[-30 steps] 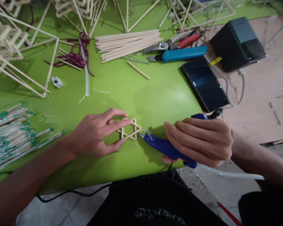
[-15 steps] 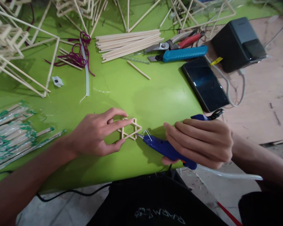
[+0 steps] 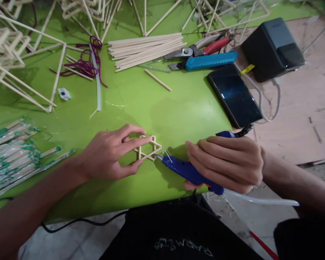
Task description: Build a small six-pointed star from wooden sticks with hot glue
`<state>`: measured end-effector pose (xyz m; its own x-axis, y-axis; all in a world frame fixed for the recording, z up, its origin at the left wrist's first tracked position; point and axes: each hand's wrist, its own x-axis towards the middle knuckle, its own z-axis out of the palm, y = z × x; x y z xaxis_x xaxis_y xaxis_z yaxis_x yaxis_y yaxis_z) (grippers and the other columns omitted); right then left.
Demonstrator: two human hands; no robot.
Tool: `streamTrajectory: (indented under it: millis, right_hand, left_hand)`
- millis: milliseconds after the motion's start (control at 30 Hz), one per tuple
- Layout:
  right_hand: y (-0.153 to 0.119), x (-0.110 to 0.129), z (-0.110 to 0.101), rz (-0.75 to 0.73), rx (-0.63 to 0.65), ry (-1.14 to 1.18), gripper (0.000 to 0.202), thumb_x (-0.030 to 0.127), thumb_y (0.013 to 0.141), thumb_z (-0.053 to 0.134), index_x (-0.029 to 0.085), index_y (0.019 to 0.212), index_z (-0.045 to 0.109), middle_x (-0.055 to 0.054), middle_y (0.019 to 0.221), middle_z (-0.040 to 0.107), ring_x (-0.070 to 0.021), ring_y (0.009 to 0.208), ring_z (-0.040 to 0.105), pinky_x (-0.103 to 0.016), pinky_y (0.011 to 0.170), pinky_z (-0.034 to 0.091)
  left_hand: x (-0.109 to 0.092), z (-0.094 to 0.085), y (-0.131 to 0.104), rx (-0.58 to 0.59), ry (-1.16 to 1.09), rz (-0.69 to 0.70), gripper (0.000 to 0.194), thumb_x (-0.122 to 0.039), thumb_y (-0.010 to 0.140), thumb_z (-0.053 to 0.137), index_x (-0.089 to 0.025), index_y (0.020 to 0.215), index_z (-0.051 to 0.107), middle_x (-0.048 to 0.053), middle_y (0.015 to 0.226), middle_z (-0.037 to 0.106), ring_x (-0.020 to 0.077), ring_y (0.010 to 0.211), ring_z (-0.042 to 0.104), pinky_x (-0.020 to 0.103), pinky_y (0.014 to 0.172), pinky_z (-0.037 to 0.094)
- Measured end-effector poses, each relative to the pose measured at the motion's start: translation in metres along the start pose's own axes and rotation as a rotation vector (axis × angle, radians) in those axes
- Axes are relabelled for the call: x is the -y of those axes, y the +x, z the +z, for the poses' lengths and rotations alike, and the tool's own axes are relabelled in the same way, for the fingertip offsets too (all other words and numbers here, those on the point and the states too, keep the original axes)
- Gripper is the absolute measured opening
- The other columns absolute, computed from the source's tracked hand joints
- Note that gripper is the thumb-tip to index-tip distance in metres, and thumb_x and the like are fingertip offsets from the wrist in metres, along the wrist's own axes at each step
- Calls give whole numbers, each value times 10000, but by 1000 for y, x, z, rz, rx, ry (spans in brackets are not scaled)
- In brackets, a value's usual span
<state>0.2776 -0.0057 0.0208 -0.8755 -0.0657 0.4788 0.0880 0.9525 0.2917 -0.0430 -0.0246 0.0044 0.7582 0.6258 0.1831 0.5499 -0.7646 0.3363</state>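
Note:
A small six-pointed star of thin wooden sticks lies on the green table. My left hand grips its left side, with fingertips at its top edge and the thumb at the lower left. Wrapped in my right hand is a blue glue gun, its metal tip at the star's lower right corner. A clear glue stick sticks out of the gun's back end. The bent wire stand of the gun shows near its nozzle.
Behind lie a bundle of sticks, pliers, a blue cutter, a phone and a dark box. Purple cord and stick frames stand back left; wrapped sticks lie at left.
The view has shifted slightly. Both hands, the star and the glue gun hold nearly the same arrangement, with the gun's tip still at the star's lower right corner.

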Motion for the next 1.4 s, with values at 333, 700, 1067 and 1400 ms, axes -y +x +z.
streamTrajectory:
  millis: [333, 700, 1067, 1400]
  right_hand:
    - [-6, 4, -5, 65, 18, -2, 448, 576, 898, 659, 134, 890, 731, -106, 913, 754, -186, 816, 695, -309, 651, 609]
    - [-5, -3, -14, 71, 61, -24, 444, 560, 863, 714, 116, 884, 727, -106, 860, 766, -189, 755, 710, -310, 639, 615]
    - [-6, -4, -11, 69, 17, 9, 495, 593, 858, 702, 98, 863, 722, -117, 814, 756, -196, 719, 705, -320, 607, 612]
    - [-3, 2, -12, 99, 43, 23, 482, 587, 871, 690, 107, 902, 726, -117, 864, 763, -199, 786, 715, -322, 655, 618]
  left_hand:
    - [0, -1, 1, -10, -6, 7, 504, -349, 865, 682, -202, 1337, 587, 84, 1237, 637, 106, 672, 617, 253, 525, 487]
    - [0, 0, 1, -8, -9, 10, 483, -347, 869, 672, -195, 1321, 593, 90, 1223, 646, 97, 661, 610, 229, 513, 492]
    - [1, 0, 0, -14, 7, 12, 488, -367, 877, 659, -191, 1326, 582, 89, 1227, 643, 87, 643, 594, 221, 495, 485]
    - [0, 2, 1, -36, 11, 10, 466, -401, 893, 651, -187, 1301, 587, 92, 1213, 650, 81, 614, 586, 226, 487, 478]
